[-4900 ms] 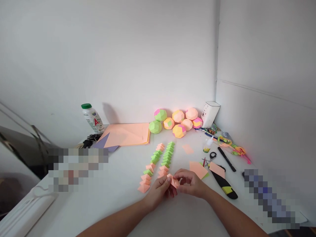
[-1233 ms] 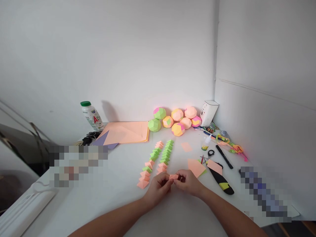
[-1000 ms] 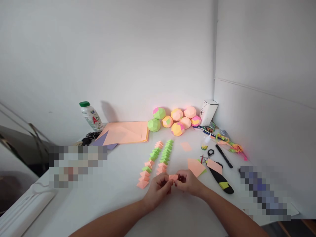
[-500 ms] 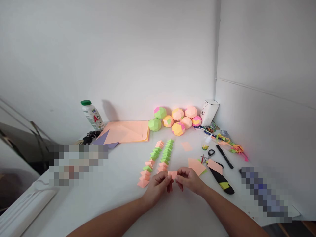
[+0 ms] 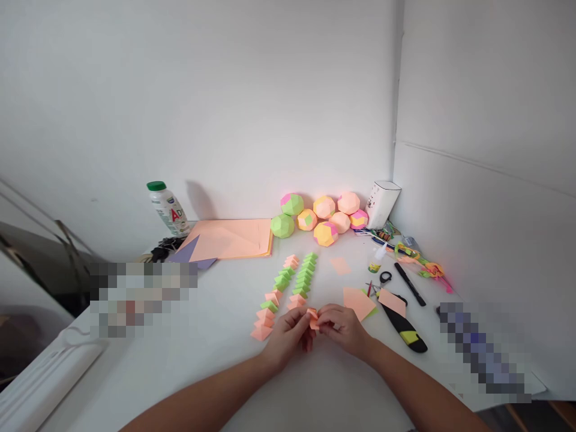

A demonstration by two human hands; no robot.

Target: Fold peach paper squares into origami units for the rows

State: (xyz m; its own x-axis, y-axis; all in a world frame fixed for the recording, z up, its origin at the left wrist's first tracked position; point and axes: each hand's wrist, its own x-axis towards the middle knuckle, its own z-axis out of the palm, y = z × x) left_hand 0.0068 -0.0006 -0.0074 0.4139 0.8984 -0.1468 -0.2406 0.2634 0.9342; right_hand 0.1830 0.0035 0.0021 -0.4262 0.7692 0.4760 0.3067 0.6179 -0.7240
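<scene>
A small peach piece of folded paper is held up between my two hands, low in the middle of the head view. My left hand pinches it from the left between thumb and fingers. From the right, the fingertips of my right hand close on its other edge. Just beyond my hands lie two rows of folded paper pieces: a left row of peach and green and a right row, green at the far end and peach near my fingers.
Paper balls stand against the wall beside peach sheets and a bottle. On the right lie loose peach paper, scissors, a glue bottle, a black pen and a black-yellow cutter.
The peach paper between my fingers has gone from a flat-looking strip to a bent, more upright shape. My right hand has shifted slightly, its fingers curling in closer.
</scene>
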